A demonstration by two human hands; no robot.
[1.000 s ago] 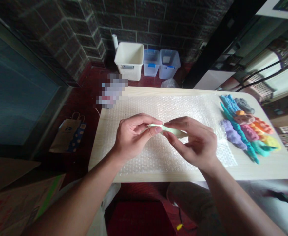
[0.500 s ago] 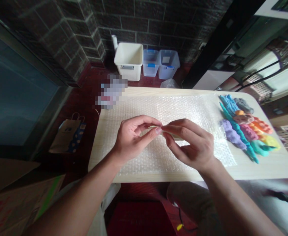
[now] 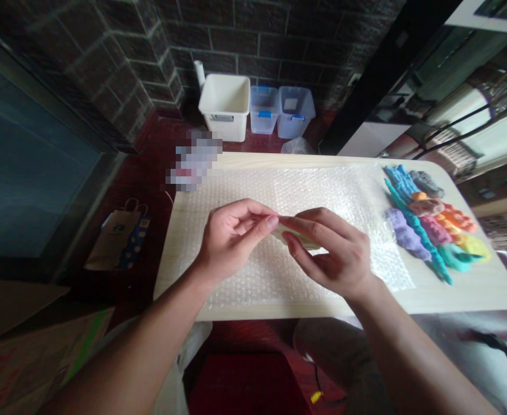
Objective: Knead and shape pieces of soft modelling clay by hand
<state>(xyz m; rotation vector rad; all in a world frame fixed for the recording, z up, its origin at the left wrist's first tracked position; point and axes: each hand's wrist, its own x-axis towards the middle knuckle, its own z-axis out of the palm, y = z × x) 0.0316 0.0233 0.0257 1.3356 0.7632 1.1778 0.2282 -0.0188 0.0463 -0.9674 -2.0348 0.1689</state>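
Over the middle of the table, my right hand (image 3: pixel 335 248) curls its fingers and thumb around a pale yellowish, rounded thing (image 3: pixel 303 237). Most of that thing is hidden behind the fingers, and its kind is not clear. My left hand (image 3: pixel 236 236) has thumb and forefinger pinched together at its left edge, meeting the right forefinger's tip. Whatever lies in that pinch is too small to make out. Beneath both hands, bubble wrap (image 3: pixel 231 282) is spread flat, with a second layer on its right part.
Coloured, knobbly soft-looking pieces (image 3: pixel 439 225) are heaped on the table's (image 3: pixel 487 294) right end. A pixelated object (image 3: pixel 195 161) is at the far left corner. Beyond stand a white bin (image 3: pixel 225 109) and two clear boxes (image 3: pixel 296 112). Cardboard (image 3: pixel 28 357) lies at lower left.
Both hands have shifted slightly left in view, and the whole view has moved a little too. More of the pale thing shows below the right fingers. The left pinch stays closed.
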